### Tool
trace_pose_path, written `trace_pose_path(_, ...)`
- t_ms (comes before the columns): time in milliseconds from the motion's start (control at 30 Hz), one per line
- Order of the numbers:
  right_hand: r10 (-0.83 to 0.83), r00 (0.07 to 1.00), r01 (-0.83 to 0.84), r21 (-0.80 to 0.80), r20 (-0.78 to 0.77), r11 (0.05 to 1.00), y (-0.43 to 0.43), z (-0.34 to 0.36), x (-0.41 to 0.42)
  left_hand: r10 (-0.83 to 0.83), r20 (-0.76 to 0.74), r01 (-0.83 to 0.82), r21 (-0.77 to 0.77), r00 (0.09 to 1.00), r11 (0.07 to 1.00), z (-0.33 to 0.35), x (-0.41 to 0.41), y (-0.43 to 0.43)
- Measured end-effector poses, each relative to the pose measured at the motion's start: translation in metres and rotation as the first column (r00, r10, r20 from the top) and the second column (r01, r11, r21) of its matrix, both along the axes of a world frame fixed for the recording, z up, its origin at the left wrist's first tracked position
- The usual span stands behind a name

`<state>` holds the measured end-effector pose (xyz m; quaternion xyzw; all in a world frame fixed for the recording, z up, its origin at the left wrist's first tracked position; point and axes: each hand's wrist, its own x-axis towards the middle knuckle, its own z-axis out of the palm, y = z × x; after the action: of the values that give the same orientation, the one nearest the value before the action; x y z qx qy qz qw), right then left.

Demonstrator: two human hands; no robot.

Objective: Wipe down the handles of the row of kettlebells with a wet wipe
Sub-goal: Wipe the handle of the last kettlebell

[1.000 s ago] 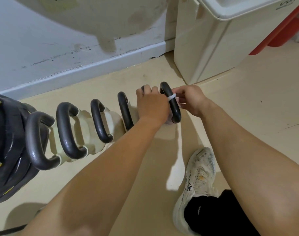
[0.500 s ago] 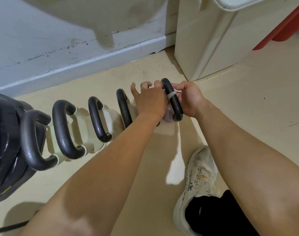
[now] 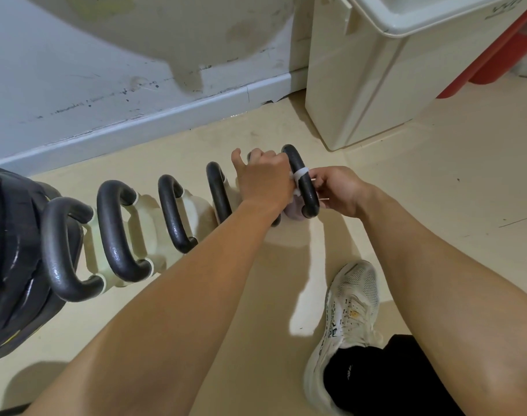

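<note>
On the beige floor (image 3: 436, 205) beside the wall, a dark stack of what look like weight plates (image 3: 10, 259) stands at the far left. Just beside it begins the row of pale kettlebells (image 3: 196, 208), their black handles arching upward one after another toward the right. The left hand (image 3: 265, 181) reaches across the row, its fingers curled over the fifth handle (image 3: 275, 222), which it mostly hides; the thumb sticks out free. Next to it stands the last handle (image 3: 301, 187), with the wet wipe (image 3: 302, 173) wrapped around its upper part as a narrow white band. The right hand (image 3: 337, 187) sits against the far side of that handle, fingers curled, pinching the wipe. Further right and nearer the camera is a white shoe (image 3: 349, 313), and a white cabinet (image 3: 361, 85) stands behind.
</note>
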<state>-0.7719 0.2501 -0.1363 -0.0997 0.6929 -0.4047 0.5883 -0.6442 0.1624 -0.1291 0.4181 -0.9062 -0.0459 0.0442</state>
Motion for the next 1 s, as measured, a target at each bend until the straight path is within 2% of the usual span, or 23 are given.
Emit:
trace_pose_path(100, -0.017, 1.0, 0.017, 0.006, 0.018, 1.0, 0.002, -0.004, -0.001, -0.014, -0.024, 0.013, -0.036, 1.0, 0.999, -0.004, 0.001, -0.001)
trace_pose_path(167, -0.015, 0.999, 0.014, 0.026, 0.04, 1.0, 0.003, -0.007, -0.003, -0.011, -0.037, 0.01, -0.007, 0.999, 1.0, -0.005, 0.002, -0.003)
trace_pose_path(367, -0.003, 0.991, -0.005, 0.053, 0.136, 0.999, 0.0, -0.005, -0.005, 0.021, -0.056, -0.003, 0.295, 0.998, 0.956, 0.011, 0.005, -0.017)
trace_pose_path(433, 0.005, 0.989, -0.01, 0.034, 0.151, 0.999, 0.001, -0.007, -0.006, -0.01, -0.05, 0.026, 0.32, 0.999, 0.947, 0.014, 0.007, -0.022)
trace_pose_path(500, -0.007, 0.985, 0.004, 0.017, 0.17, 1.0, 0.002, -0.008, -0.006, -0.065, -0.018, 0.067, 0.287, 0.998, 0.956, 0.015, 0.007, -0.024)
trace_pose_path(600, 0.0, 0.977, 0.006, -0.029, 0.215, 1.0, 0.004, -0.007, -0.006, -0.125, 0.053, 0.117, 0.137, 0.991, 0.984, 0.009, 0.005, -0.021)
trace_pose_path(667, 0.011, 0.973, 0.001, -0.049, 0.231, 0.999, 0.008, -0.009, -0.006, -0.135, 0.09, 0.134, 0.019, 0.987, 0.991, 0.006, 0.003, -0.017)
trace_pose_path(767, 0.024, 0.972, -0.009, -0.063, 0.234, 0.998, 0.011, -0.013, -0.005, -0.108, 0.122, 0.118, -0.075, 0.987, 0.99, 0.004, 0.0, -0.011)
trace_pose_path(900, 0.037, 0.993, -0.032, -0.042, 0.109, 0.999, 0.007, -0.013, -0.004, -0.106, 0.193, 0.128, -0.104, 0.976, 0.986, 0.004, -0.006, -0.006)
trace_pose_path(1000, 0.026, 0.996, -0.026, -0.007, 0.089, 1.0, 0.005, -0.013, -0.004, -0.123, 0.214, 0.144, -0.083, 0.969, 0.986, 0.005, -0.005, -0.005)
